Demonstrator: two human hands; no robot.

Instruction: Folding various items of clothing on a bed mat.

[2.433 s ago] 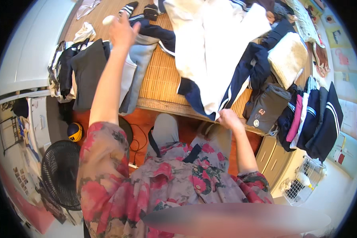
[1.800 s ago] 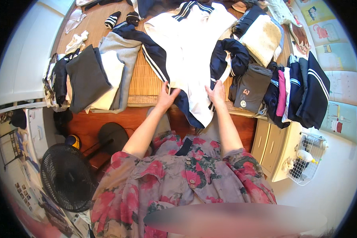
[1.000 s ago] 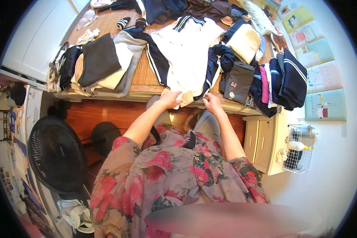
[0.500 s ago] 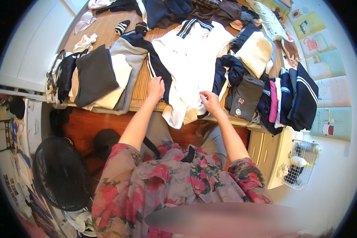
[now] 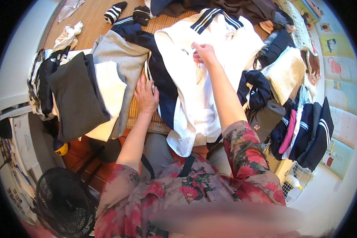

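A white top [image 5: 204, 101] with a navy, white-striped collar [image 5: 207, 20] lies spread out in front of me, its near sleeve reaching the front edge of the mat-covered surface. My right hand [image 5: 205, 54] is over the upper part of the top, fingers loosely bent and apart, with no cloth visibly gripped. My left hand [image 5: 147, 96] lies low and flat beside the top, fingertips at the white-striped edge of a navy garment [image 5: 161, 65]. That garment runs partly beneath the white top. Grey trousers [image 5: 121, 51] lie just left of my left hand.
Folded dark grey [image 5: 77, 97] and cream clothes [image 5: 111, 85] are piled at left. On the right are a cream knit [image 5: 283, 73] and upright folded clothes [image 5: 305, 133]. Striped socks [image 5: 114, 12] lie at the back. A black fan [image 5: 65, 204] stands at lower left.
My right hand has moved away from me, up over the white top. My left hand has flattened beside the navy garment. The view has shifted and come closer to the clothes.
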